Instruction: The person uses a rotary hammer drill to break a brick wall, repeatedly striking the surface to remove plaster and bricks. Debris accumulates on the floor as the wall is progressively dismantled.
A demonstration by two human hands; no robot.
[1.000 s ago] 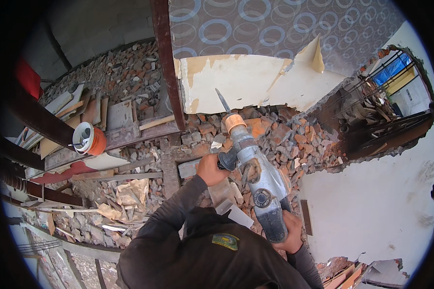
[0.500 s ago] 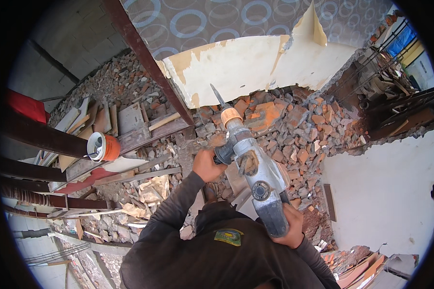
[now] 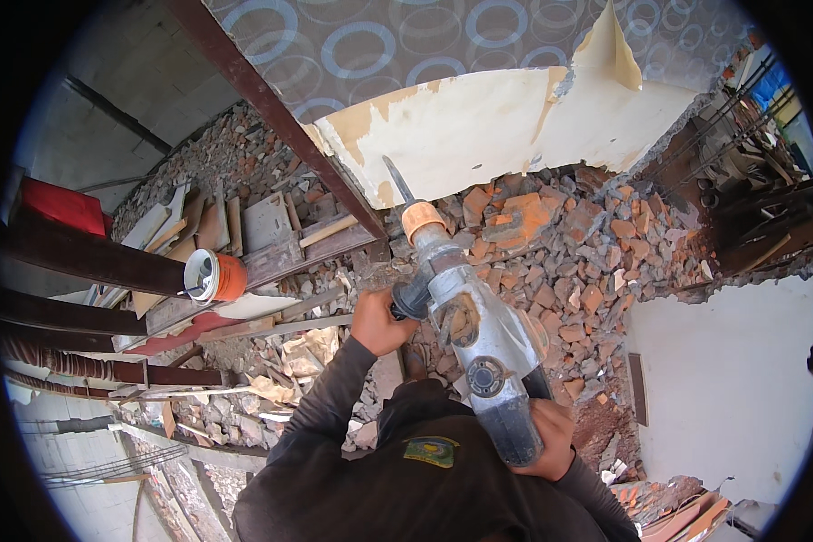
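A grey demolition hammer [image 3: 485, 334] with an orange collar slants up and to the left in front of my body. Its pointed chisel bit [image 3: 398, 179] overlaps the lower part of a wall [image 3: 461, 135] with torn wallpaper; whether the tip touches it I cannot tell. My left hand [image 3: 381, 322] is wrapped round the black side handle [image 3: 413, 298]. At the tool's rear, my right hand [image 3: 547, 439] grips the back handle, which its fingers and the housing partly hide.
Broken brick rubble [image 3: 551, 262] covers the floor. A dark red post [image 3: 285, 117] stands left of the wall. An orange and white bucket [image 3: 215, 276] sits by planks and dark beams [image 3: 108, 257]. A white wall section [image 3: 723, 379] lies to the right.
The surroundings have shifted slightly right in the picture, while the chisel tip has moved a little left against the wall. Both hands keep their hold on the demolition hammer.
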